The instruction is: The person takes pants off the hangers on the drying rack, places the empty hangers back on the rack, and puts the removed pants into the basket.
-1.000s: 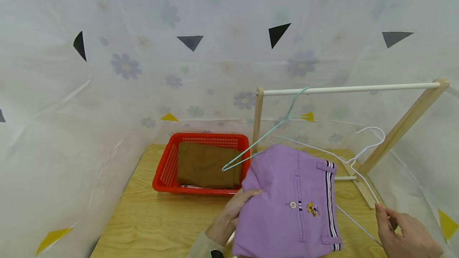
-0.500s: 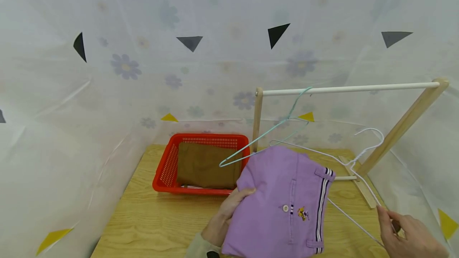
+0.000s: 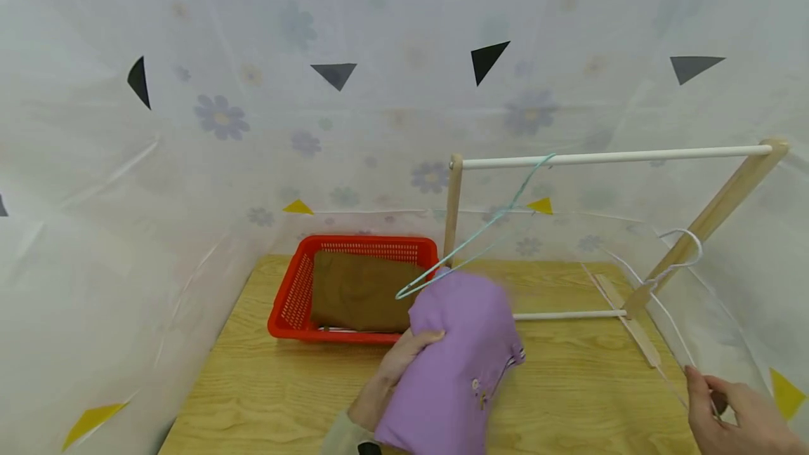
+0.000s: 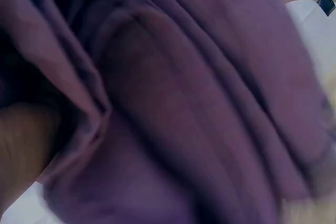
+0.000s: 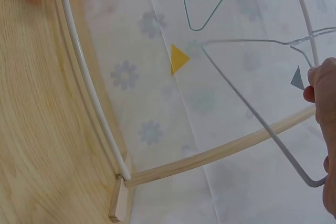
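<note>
Folded purple trousers (image 3: pixel 455 350) are gripped by my left hand (image 3: pixel 401 364) in the head view, thumb on top and the other fingers hidden under the cloth. The trousers (image 4: pixel 184 98) fill the left wrist view, blurred. At the lower right of the head view, my right hand (image 3: pixel 736 413) pinches one arm of a white wire hanger (image 3: pixel 663 274), tilted with its hook upward. In the right wrist view the hanger (image 5: pixel 262 124) has nothing hung on it, and my right hand (image 5: pixel 326 119) shows at the edge. Trousers and hanger are apart.
A clothes rack with a white rail (image 3: pixel 632 155) stands at the back right. A mint-green hanger (image 3: pixel 518 195) hangs from it, its near end above the trousers. Left of the rack, a red basket (image 3: pixel 354 336) holds folded brown cloth (image 3: pixel 366 290). The wooden table (image 3: pixel 284 399) lies beneath.
My left hand has turned the purple trousers and drawn them left and down, away from the white hanger. My right hand has moved the hanger slightly right and turned it.
</note>
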The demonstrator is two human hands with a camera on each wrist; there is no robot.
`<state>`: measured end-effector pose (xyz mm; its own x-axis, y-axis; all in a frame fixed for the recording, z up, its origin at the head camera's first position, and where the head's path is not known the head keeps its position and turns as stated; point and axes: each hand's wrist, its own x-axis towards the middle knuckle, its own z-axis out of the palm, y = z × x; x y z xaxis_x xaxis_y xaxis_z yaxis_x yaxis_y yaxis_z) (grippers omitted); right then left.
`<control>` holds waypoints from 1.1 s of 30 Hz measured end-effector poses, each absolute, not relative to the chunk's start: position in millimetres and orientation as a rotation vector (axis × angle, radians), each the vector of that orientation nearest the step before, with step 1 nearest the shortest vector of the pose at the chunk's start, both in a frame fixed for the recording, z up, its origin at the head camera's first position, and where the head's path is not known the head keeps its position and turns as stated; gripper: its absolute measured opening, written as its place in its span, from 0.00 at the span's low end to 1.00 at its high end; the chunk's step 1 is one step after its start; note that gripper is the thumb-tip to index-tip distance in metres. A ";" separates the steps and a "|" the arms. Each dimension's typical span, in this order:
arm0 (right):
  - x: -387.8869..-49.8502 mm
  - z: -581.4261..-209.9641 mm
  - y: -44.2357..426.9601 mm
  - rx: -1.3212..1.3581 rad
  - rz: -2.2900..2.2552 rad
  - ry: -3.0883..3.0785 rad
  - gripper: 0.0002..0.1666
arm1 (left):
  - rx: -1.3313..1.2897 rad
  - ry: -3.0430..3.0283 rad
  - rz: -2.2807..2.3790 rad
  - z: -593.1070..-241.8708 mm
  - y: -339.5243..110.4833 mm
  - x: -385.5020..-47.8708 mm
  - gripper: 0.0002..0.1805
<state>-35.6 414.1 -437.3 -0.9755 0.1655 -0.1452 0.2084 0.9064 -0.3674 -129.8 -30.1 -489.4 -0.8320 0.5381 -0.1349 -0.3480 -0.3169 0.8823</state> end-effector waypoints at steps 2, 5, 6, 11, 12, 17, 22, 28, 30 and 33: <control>-34.9 -434.7 414.8 0.303 -0.596 2.931 0.34 | 0.239 1.393 2.158 -488.2 -32.4 -129.8 0.20; -34.1 -433.5 415.9 0.328 -0.595 2.892 0.35 | 0.236 1.400 2.159 -486.0 -38.6 -128.6 0.19; -34.1 -433.4 416.2 0.325 -0.603 2.881 0.35 | 0.231 1.403 2.165 -485.0 -41.5 -127.9 0.18; -34.0 -438.3 417.5 0.324 -0.599 2.944 0.35 | 0.221 1.389 2.212 -479.6 -55.3 -123.9 0.16; -34.1 -439.5 417.4 0.324 -0.598 2.964 0.35 | 0.223 1.389 2.218 -478.4 -57.9 -123.0 0.16; -34.5 -443.0 416.2 0.372 -0.613 2.995 0.37 | 0.257 1.426 2.224 -473.7 -71.4 -119.8 0.14; -32.8 -442.6 413.1 0.418 -0.625 2.996 0.38 | 0.250 1.461 2.205 -469.6 -85.3 -119.5 0.13; -29.4 -439.4 410.5 0.495 -0.676 3.002 0.38 | 0.179 1.524 2.181 -462.5 -98.3 -119.2 0.17; -28.9 -438.6 410.1 0.541 -0.681 2.994 0.38 | 0.158 1.544 2.176 -459.3 -102.4 -118.0 0.19; -27.8 -438.4 409.0 0.616 -0.686 2.995 0.38 | 0.127 1.571 2.167 -454.8 -108.5 -115.8 0.23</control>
<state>-27.8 409.0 -438.4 -0.9228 0.3739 -0.0934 0.3773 0.8268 -0.4171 -115.8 -108.5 -454.8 -0.8912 0.4128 -0.1881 -0.3071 -0.2439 0.9199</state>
